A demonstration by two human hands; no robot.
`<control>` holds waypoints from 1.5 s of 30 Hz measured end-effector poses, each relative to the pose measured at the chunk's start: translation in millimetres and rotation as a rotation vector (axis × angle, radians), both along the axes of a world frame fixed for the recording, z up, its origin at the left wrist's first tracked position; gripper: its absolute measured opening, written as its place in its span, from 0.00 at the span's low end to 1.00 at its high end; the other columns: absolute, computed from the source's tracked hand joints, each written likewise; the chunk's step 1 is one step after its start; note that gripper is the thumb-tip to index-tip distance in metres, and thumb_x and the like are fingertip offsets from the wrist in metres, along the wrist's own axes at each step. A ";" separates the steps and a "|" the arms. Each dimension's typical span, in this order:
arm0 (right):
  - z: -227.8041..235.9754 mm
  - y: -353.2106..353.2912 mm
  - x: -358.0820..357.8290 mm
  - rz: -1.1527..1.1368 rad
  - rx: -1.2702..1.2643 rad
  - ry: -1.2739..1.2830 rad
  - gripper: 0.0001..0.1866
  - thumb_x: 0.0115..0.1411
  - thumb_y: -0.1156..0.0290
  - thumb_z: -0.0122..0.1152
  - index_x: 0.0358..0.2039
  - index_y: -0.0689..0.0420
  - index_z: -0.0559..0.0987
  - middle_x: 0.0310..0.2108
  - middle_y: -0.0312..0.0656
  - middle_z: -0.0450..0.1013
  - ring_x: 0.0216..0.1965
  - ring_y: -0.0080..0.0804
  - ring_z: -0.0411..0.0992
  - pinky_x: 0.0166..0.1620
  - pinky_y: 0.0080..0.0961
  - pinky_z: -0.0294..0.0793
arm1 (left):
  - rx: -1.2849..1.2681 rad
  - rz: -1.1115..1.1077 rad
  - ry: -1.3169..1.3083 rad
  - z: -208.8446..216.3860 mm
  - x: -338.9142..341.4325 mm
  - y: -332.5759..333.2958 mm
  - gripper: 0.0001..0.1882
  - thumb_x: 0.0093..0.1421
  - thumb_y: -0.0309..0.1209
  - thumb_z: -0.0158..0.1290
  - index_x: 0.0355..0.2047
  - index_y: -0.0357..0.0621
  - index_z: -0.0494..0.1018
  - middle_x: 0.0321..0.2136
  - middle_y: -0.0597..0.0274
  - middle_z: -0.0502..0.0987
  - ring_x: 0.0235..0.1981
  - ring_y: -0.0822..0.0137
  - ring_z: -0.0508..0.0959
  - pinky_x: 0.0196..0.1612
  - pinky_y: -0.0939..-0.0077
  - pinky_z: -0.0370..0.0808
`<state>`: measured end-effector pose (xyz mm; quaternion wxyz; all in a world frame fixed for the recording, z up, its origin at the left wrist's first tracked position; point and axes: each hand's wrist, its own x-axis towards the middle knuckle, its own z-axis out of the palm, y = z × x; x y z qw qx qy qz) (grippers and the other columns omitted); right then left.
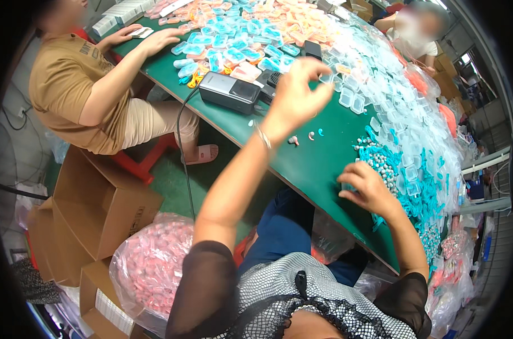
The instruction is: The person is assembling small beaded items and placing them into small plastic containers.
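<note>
Your right hand [368, 189] is pinching into the near edge of the teal-and-grey bead pile [389, 164] on the desk [301, 164], while your left hand [297, 93] is hovering loosely curled, farther left, seemingly empty.

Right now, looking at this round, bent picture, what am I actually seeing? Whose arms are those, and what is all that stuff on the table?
The picture comes from a wide camera worn on a person's head, looking down, so straight edges curve. The two arms rising from the bottom are that person's own. The left hand is raised above the green table, fingers curled; whether it holds anything is hard to tell. The right hand rests at a heap of small teal parts. Clear little cases, blue and pink packets and a dark box with a cable cover the table. Another person sits at the left.
</note>
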<state>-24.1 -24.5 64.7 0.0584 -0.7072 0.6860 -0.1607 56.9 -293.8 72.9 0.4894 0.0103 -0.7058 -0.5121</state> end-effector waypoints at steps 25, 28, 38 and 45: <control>13.3 -48.4 -10.0 -0.274 -0.142 -0.938 0.09 0.64 0.72 0.58 0.39 0.64 0.80 0.35 0.35 0.76 0.33 0.20 0.71 0.39 0.20 0.73 | 0.167 0.124 -0.008 -64.9 49.6 128.3 0.11 0.56 0.17 0.53 0.39 0.38 0.76 0.38 0.56 0.73 0.34 0.66 0.76 0.34 0.76 0.74; 7.3 23.9 -1.5 -0.447 -0.212 -0.871 0.08 0.62 0.74 0.58 0.38 0.64 0.80 0.34 0.35 0.76 0.33 0.19 0.72 0.38 0.19 0.73 | 0.105 0.093 -0.058 -64.0 47.3 138.8 0.08 0.55 0.17 0.53 0.36 0.38 0.77 0.34 0.55 0.74 0.28 0.64 0.77 0.31 0.74 0.74; -26.2 120.2 46.2 -0.596 -0.277 -0.512 0.06 0.59 0.79 0.59 0.36 0.62 0.81 0.33 0.41 0.77 0.31 0.25 0.74 0.34 0.21 0.71 | -0.127 0.100 -0.244 -83.9 60.8 150.2 0.08 0.53 0.20 0.55 0.34 0.42 0.77 0.33 0.57 0.76 0.28 0.58 0.78 0.30 0.67 0.75; -39.0 128.0 64.5 -0.616 -0.491 -0.257 0.06 0.55 0.81 0.61 0.34 0.61 0.80 0.33 0.46 0.77 0.33 0.39 0.77 0.37 0.28 0.75 | -0.198 0.108 -0.308 -90.7 60.6 146.0 0.08 0.54 0.20 0.56 0.35 0.42 0.77 0.34 0.56 0.77 0.26 0.59 0.79 0.29 0.69 0.75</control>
